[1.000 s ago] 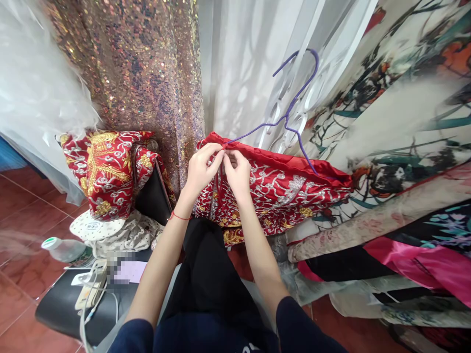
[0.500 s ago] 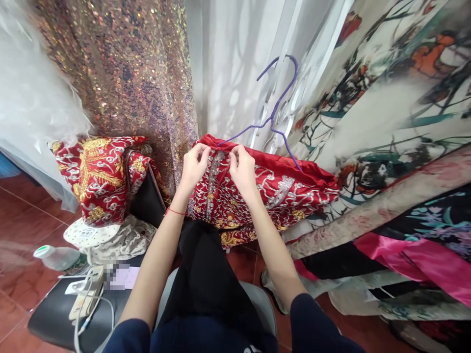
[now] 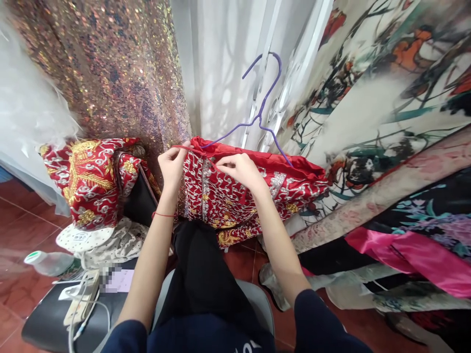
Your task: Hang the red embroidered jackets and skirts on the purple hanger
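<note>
A red garment [image 3: 253,191] with silver and gold embroidery hangs in front of me on a purple wire hanger [image 3: 263,105]. My left hand [image 3: 172,164] pinches a thin red strap at the garment's top left corner. A little to the right, my right hand [image 3: 241,169] grips the upper edge of the same garment. The two hands are apart, with the strap stretched between them.
A sequined fabric [image 3: 110,73] and white curtains [image 3: 224,73] hang behind. Printed garments [image 3: 386,122] crowd the right side. A second red embroidered piece [image 3: 90,176] sits at left over a black stool [image 3: 55,318] with a power strip [image 3: 79,299] and a plastic bottle [image 3: 47,262].
My hands were together at the garment's top edge; they have now spread apart, the left one drawing a red strap out to the left. The view has shifted slightly.
</note>
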Available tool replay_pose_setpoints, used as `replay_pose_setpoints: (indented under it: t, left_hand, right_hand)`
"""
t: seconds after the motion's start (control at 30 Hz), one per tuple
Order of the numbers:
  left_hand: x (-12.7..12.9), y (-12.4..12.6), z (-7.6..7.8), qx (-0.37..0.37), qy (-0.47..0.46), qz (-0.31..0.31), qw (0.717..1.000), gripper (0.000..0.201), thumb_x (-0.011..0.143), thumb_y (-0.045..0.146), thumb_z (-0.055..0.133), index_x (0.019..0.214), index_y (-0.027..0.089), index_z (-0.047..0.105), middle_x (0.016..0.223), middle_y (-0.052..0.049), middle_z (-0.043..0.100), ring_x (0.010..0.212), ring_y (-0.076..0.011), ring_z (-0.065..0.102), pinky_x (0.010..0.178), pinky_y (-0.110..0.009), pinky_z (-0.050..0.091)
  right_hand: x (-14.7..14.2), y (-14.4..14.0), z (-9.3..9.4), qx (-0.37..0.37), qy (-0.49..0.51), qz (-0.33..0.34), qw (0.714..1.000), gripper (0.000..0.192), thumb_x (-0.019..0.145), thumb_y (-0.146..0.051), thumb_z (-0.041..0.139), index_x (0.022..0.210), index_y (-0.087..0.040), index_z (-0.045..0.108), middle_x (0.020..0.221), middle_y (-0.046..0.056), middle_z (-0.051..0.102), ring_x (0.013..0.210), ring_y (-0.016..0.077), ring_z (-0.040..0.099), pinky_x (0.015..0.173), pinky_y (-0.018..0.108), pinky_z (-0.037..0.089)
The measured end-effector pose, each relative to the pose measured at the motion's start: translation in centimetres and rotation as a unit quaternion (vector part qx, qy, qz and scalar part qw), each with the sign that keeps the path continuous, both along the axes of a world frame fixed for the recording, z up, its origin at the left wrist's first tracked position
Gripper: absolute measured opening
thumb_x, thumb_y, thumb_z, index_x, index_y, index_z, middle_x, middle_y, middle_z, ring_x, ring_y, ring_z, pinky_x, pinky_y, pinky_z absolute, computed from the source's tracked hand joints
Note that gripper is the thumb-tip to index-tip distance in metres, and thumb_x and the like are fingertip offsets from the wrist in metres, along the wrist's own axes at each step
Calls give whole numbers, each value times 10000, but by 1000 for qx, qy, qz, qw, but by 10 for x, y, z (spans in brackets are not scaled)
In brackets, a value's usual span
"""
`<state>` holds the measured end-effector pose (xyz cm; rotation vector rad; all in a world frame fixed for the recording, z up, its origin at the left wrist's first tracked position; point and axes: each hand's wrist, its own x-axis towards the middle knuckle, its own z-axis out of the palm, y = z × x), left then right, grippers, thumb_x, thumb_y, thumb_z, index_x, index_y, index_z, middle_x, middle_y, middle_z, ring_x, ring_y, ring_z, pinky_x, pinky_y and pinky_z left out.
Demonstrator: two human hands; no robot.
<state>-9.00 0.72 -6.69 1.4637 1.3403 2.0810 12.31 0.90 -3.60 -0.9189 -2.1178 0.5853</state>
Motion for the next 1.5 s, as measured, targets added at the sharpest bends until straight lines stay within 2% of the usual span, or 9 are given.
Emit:
replay_pose_setpoints:
  t: [0.13,0.23,0.33,0.43,0.57,0.67,0.9,1.17,1.5]
  left_hand:
    - [-4,-6,6,-15,-27,-233,972,390,664,553,843,627,183,726,556,15,596,480,-63,388,519,-237,323]
    - [-4,-17,12,-51,36,-304,951,300,623,444,901,634,180,760,634,-13,684,574,-91,535,618,-244,436]
    - [-4,-27,18,-95,103,-320,937,242,640,382,901,691,176,786,691,-23,718,662,-124,602,693,-262,478]
    - [-5,-30,24,-123,157,-320,926,276,631,388,902,759,167,796,698,-11,707,633,-118,571,645,-259,458]
    - [-8,-27,31,-174,202,-344,900,348,588,416,913,777,155,781,727,-12,713,666,-132,589,681,-271,483]
    - [-8,-27,34,-191,189,-355,896,341,648,452,873,755,148,759,740,-18,711,700,-144,607,732,-285,495]
    - [0,-32,27,-118,168,-289,935,259,843,424,702,844,167,668,795,-8,665,724,-116,585,691,-234,470]
    - [1,-18,20,-45,172,-49,983,137,915,308,560,830,208,521,705,33,579,529,-85,565,541,-214,410]
    - [-5,-3,8,-71,254,106,959,68,955,244,460,899,215,487,652,11,547,540,-134,520,576,-275,371]
  right_hand:
    - [-4,2,-2,-92,173,112,974,248,864,-427,686,941,-229,815,670,-14,678,504,83,383,526,271,331]
    - [-16,2,-5,-105,260,117,953,313,879,-486,663,1011,-244,812,765,8,728,507,84,388,494,266,328]
    - [-25,4,-8,-36,202,127,970,276,913,-426,641,1054,-257,808,859,24,756,624,123,542,581,282,431]
    - [-25,7,-10,104,96,135,981,263,968,-315,573,1082,-244,799,944,39,764,781,150,639,721,303,489]
    - [-22,11,-10,244,-74,98,962,295,1015,-297,516,1160,-241,767,900,35,742,764,146,630,678,282,457]
    - [-24,9,-12,292,-113,49,948,321,1040,-301,467,1185,-211,739,938,48,748,790,151,656,660,276,461]
    - [-29,3,-18,301,-104,-41,947,312,1058,-257,374,1147,-157,657,1109,105,721,871,170,693,686,282,522]
    - [-16,-2,-16,280,-96,-148,944,243,1020,-219,409,1038,-154,643,996,76,736,699,134,651,577,270,423]
    - [-13,-10,-14,160,-148,-175,960,256,1029,-293,298,1088,-164,511,863,95,727,641,191,639,539,297,291]
